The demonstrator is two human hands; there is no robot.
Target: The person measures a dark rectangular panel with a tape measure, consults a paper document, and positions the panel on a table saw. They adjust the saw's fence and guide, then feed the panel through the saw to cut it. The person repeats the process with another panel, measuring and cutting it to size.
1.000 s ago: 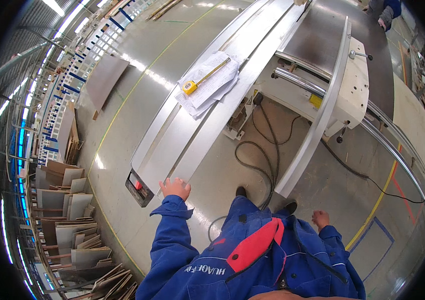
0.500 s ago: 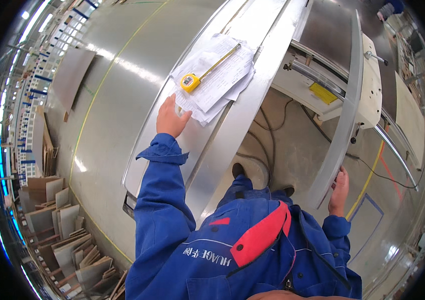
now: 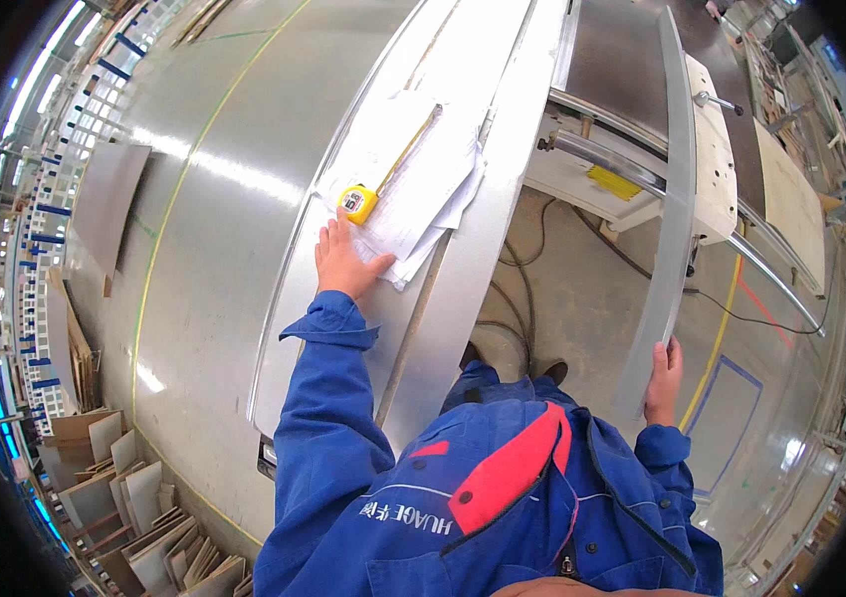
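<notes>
My left hand (image 3: 342,265) lies with its fingers spread at the near edge of a stack of handwritten paper sheets (image 3: 423,204). Its fingertips reach up to a yellow tape measure (image 3: 357,203), which rests on the sheets with its blade (image 3: 409,149) pulled out toward the far side. Under the papers is a long silver metal table (image 3: 463,259) with grooves along it. On the right, my right hand (image 3: 663,384) is closed round the outer edge of a long grey metal rail (image 3: 670,229), near its close end; some fingers are hidden behind it.
Between table and rail, cables (image 3: 528,298) lie on the floor near my shoes. A white machine body with a yellow label (image 3: 612,183) and a steel bar (image 3: 781,279) stand at right. Cut boards (image 3: 144,497) are stacked at lower left; a large panel (image 3: 109,214) stands beyond.
The view has shifted, so table and papers sit lower and further left. My left fingers are now closer to the tape measure. My right hand stays at the rail's near end.
</notes>
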